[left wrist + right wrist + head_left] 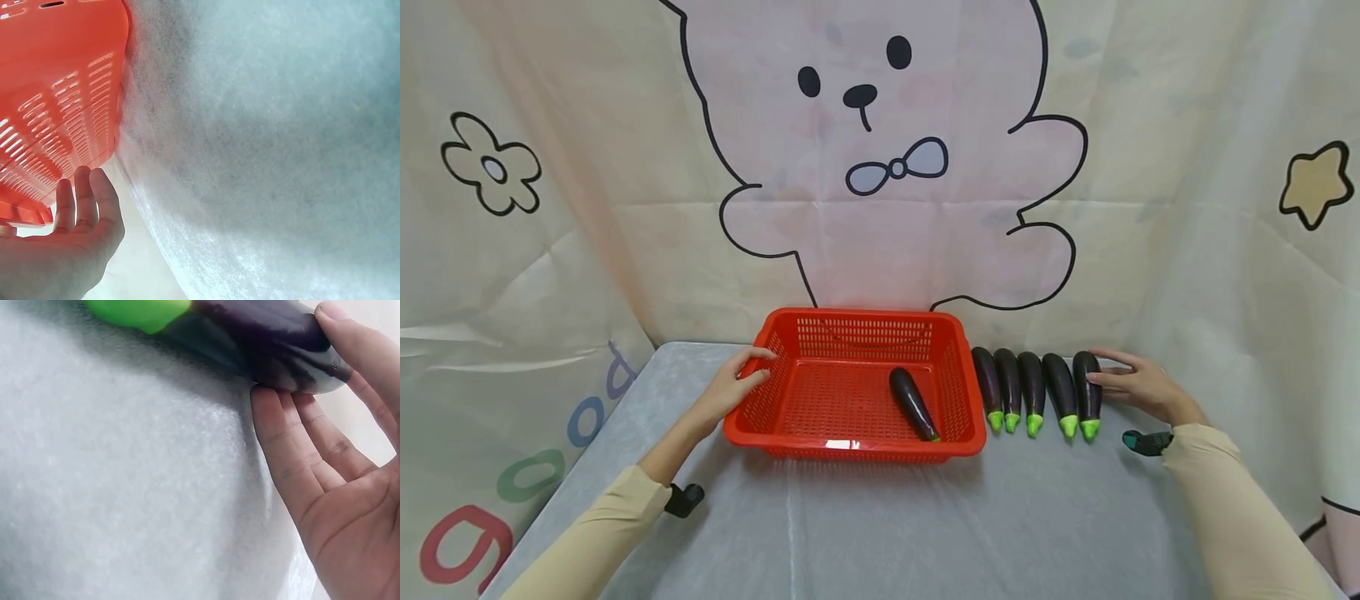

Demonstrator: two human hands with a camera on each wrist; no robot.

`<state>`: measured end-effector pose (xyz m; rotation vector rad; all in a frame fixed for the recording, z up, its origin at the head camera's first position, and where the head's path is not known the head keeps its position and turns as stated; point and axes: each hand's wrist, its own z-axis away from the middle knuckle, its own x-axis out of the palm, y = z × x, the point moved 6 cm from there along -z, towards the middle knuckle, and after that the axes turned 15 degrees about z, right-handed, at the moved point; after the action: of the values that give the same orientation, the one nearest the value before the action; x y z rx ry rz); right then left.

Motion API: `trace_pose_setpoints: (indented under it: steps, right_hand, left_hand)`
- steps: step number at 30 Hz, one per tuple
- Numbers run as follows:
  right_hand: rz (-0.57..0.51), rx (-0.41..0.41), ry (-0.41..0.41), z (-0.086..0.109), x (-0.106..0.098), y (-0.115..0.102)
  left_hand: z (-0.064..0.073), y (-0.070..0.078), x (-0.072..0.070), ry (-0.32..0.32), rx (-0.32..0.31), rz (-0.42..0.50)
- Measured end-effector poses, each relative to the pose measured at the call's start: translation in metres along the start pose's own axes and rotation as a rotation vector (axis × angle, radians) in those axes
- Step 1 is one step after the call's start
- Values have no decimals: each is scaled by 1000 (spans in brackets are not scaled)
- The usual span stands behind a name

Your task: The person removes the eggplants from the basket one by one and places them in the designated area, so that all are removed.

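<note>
A red plastic basket (887,450) with slotted walls stands on the grey-covered table. Inside, towards its right side, lies one dark purple eggplant (913,402) with a green stem end. Just right of the basket several more eggplants (1032,387) lie in a row, green ends towards me. My right hand (1142,390) pinches the rightmost eggplant (269,344) near its far, dark end, thumb on one side and fingers on the other. At the basket's left rim is my left hand (730,392), its fingers loosely extended; contact with the basket cannot be told.
A printed curtain (880,225) hangs behind the table and along both sides. The grey tablecloth (880,533) stretches in front of the basket. Dark devices (685,500) are strapped at both wrists.
</note>
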<state>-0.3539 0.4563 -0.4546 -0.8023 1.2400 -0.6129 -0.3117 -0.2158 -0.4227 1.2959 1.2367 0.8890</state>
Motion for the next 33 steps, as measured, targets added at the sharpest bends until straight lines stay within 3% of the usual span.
trace_pose_setpoints:
  steps: [18,25,33]
  right_hand:
    - [35,-28,26,3,0,-2]
    - [-55,-92,134,11,-16,-10]
    - [-250,-166,262,12,-18,-44]
  left_hand:
    - [0,-1,-1,0,1,-7]
    - [0,0,-1,0,1,-10]
    - [-1,-1,-1,3,-4,-12]
